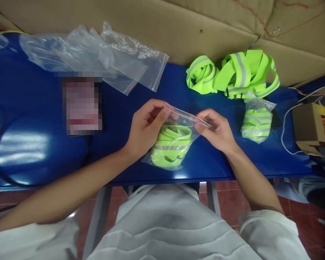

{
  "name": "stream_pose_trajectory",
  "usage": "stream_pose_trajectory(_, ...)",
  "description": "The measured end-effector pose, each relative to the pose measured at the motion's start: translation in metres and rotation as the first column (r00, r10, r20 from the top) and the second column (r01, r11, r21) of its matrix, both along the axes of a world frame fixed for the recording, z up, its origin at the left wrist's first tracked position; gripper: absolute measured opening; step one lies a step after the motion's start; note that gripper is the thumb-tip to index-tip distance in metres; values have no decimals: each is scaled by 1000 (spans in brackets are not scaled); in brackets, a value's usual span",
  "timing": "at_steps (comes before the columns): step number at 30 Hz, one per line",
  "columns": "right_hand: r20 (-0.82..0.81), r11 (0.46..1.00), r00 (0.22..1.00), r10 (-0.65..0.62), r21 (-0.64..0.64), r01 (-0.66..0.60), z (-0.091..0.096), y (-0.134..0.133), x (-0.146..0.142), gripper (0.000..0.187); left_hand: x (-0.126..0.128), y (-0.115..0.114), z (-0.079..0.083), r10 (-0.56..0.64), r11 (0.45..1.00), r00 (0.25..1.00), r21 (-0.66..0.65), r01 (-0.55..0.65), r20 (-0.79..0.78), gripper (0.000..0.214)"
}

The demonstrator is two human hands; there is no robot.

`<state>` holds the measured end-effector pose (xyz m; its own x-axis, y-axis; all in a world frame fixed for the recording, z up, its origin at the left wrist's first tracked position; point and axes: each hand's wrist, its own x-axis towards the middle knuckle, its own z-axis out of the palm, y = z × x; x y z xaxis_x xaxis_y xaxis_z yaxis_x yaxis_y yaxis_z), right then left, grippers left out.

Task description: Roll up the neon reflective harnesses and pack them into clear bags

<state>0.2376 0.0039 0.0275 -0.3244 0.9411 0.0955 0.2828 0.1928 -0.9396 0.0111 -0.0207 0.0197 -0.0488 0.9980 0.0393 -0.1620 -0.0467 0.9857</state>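
Note:
Between my two hands is a clear zip bag [184, 116] with a red line along its top edge. Inside it lies a rolled neon-yellow reflective strap [171, 147] with a grey stripe and a dark buckle. My left hand [150, 124] pinches the bag's top left corner between thumb and fingers. The top right end of the same edge is pinched by my right hand [213, 130]. The bag's lower part is close to the blue table [206, 162] near its front edge; whether it rests there I cannot tell.
Several clear zip bags [97, 54] are spread at the back left, near a blurred-out rectangular object [82, 104]. Loose neon straps [238, 74] lie at the back right. A bagged strap [257, 122] sits before them, beside a cardboard box [311, 124] and a white cable [283, 135].

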Motion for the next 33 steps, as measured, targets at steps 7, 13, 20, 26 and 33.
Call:
stream_pose_trajectory(7,9,1000,1000,13,4,-13,-1,-3,-1,26,2,-3,2,-21,1000,1000,12,21,11,23)
stream_pose_trajectory(13,-6,1000,1000,15,-1,-15,-2,-3,-1,25,4,-5,4,-38,999,999,18,38,-34,23)
stream_pose_trajectory(20,1,1000,1000,30,9,-30,-1,-4,-4,16,6,-5,0,-29,996,995,82,37,-100,24)
stream_pose_trajectory(26,44,991,995,86,96,-90,1,-6,-5,7,8,-7,-1,-41,994,987,96,56,-158,28)
stream_pose_trajectory(33,138,975,984,113,175,-136,4,-6,-6,2,10,-8,-3,-64,991,975,102,88,-213,28)
